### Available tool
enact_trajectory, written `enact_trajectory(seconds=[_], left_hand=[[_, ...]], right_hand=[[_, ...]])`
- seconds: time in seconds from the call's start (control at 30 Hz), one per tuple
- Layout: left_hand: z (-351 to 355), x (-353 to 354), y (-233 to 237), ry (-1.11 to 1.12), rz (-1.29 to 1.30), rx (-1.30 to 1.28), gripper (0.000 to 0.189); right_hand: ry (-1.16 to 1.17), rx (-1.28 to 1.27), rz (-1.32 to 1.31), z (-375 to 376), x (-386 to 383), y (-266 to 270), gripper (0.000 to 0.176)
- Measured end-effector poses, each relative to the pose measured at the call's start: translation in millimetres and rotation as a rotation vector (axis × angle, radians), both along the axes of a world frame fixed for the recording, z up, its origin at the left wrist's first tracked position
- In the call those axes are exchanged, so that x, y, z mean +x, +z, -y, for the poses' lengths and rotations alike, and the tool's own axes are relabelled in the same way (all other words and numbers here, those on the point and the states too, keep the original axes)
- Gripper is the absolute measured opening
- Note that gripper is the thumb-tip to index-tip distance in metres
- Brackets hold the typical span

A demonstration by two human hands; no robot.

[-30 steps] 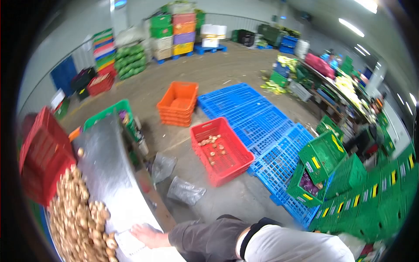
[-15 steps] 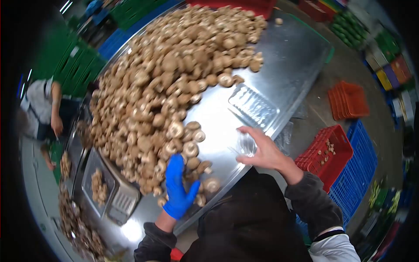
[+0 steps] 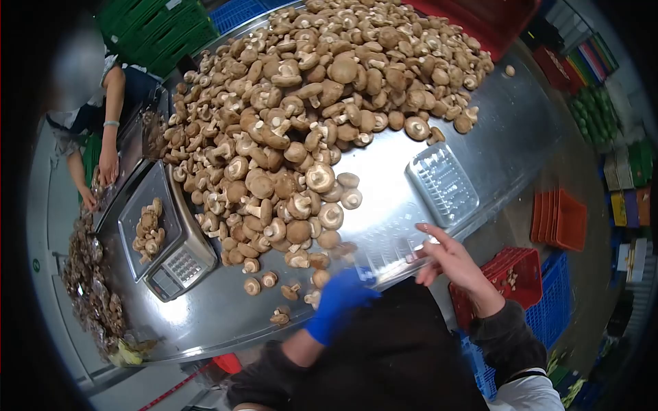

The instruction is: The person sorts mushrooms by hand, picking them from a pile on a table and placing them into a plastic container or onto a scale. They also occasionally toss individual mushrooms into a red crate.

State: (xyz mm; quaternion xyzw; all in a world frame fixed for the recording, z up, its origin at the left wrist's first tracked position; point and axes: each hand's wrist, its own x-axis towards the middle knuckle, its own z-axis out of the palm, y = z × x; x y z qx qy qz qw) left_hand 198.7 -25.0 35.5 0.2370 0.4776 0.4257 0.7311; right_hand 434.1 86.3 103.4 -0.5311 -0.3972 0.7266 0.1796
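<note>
Head view: loose mushrooms (image 3: 301,171) lie heaped just beyond the gloved left hand (image 3: 339,301), which is too blurred to tell whether it is clenched or released, with strays close within its reach. The right hand (image 3: 449,257) hovers at the counter (image 3: 507,130) edge, fingers spread, its grasp unclear, a clear tray (image 3: 442,185) lying flat just beyond it. Left of both, a scale (image 3: 164,233) carries more mushrooms near a co-worker (image 3: 103,130); orange crates (image 3: 558,219) sit on the floor to the right.

Heap of brown mushrooms (image 3: 308,116) on curved sheet-metal table (image 3: 510,133), steel digital scale (image 3: 168,250) left of heap, mushrooms on its pan, clear ribbed plastic tray (image 3: 443,183) right of heap, blue-gloved left hand (image 3: 339,305) and bare right hand (image 3: 449,259) at near edge
</note>
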Motion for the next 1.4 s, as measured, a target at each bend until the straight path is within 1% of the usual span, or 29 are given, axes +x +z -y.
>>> enact_trajectory(seconds=[0.03, 0.07, 0.1, 0.13, 0.17, 0.23, 0.3, 0.37, 0.43, 0.47, 0.5, 0.57, 0.6, 0.63, 0.67, 0.73, 0.77, 0.83, 0.87, 0.93, 1.0, 1.07, 1.2, 1.3, 1.37, 1.4], left_hand=[[0, 21, 1, 0.037, 0.196, -0.101, 0.033], [-2, 39, -1, 0.053, 0.198, -0.097, 0.033], [-5, 55, -5, 0.116, 0.418, -0.218, 0.031], [-8, 67, -9, 0.178, 0.638, -0.335, 0.03], [-12, 76, -18, 0.191, 0.639, -0.326, 0.03], [-18, 86, -41, 0.237, 0.657, -0.541, 0.028], [-14, 79, -49, 0.282, 0.654, -0.495, 0.026], [-8, 66, -49, 0.318, 0.65, -0.453, 0.025], [-1, 48, -40, 0.212, -0.003, -0.002, 0.022], [3, 40, -71, 0.398, 0.153, -0.276, 0.017], [0, 28, -76, 0.403, 0.151, -0.269, 0.017], [-11, 0, -76, 0.243, -0.698, 0.204, 0.014], [-26, -12, -64, 0.259, -0.863, 0.288, 0.011], [-44, -22, -52, 0.279, -1.03, 0.369, 0.015], [-61, -30, -56, 0.297, -1.039, 0.369, 0.015], [-86, -47, -80, 0.967, -0.181, -0.086, 0.017], [-89, -51, -89, 0.976, -0.186, -0.082, 0.017], [-96, -59, -101, 0.964, -0.205, -0.081, 0.017], [-93, -60, -100, 0.872, -0.257, -0.072, 0.017], [-90, -61, -102, 0.876, -0.277, -0.08, 0.017], [-89, -56, -97, 0.877, -0.293, -0.091, 0.018], [-91, -48, -94, 0.99, -0.315, -0.096, 0.025], [-83, -45, -108, 0.916, -0.371, -0.029, 0.027], [-80, -43, -108, 0.939, -0.358, -0.005, 0.027], [-79, -45, -101, 0.846, -0.305, -0.045, 0.03], [-76, -49, -104, 0.834, -0.303, -0.045, 0.03]], right_hand=[[0.015, 0.002, 0.001, -7, 1, -1, 0.05], [0.041, 0.103, 0.139, -15, 4, -1, 0.05], [0.066, 0.204, 0.273, -23, 8, -2, 0.051], [0.066, 0.217, 0.317, -36, 13, -14, 0.05], [0.08, 0.224, 0.313, -48, 17, -23, 0.05], [0.204, 0.125, 0.391, -67, 18, -40, 0.044], [0.232, 0.117, 0.404, -75, 8, -59, 0.042], [0.276, 0.064, 0.342, -77, -13, -69, 0.041], [0.242, 0.036, 0.23, -77, -36, -82, 0.04], [0.237, 0.047, 0.197, -77, -49, -90, 0.04], [0.241, 0.053, 0.193, -77, -62, -97, 0.04], [0.198, 0.088, 0.118, -80, -86, -109, 0.043], [0.207, 0.093, 0.115, -83, -97, -117, 0.043], [0.169, 0.101, 0.054, -86, -109, -123, 0.045], [0.132, 0.109, -0.01, -91, -122, -125, 0.047], [0.12, 0.125, -0.051, -102, -144, -126, 0.048], [0.089, 0.134, -0.084, -107, -151, -129, 0.049], [0.13, 0.126, -0.106, -117, -153, -137, 0.051], [0.128, 0.115, -0.127, -117, -152, -136, 0.053], [0.155, 0.055, -0.18, -119, -144, -142, 0.056], [0.136, 0.017, -0.215, -116, -134, -143, 0.056], [0.128, -0.018, -0.257, -113, -124, -143, 0.055], [0.084, -0.017, -0.272, -104, -109, -144, 0.053], [0.043, 0.044, -0.25, -98, -102, -147, 0.05], [0.119, 0.187, -0.136, -96, -97, -144, 0.049], [0.109, 0.188, -0.133, -96, -94, -140, 0.049]])
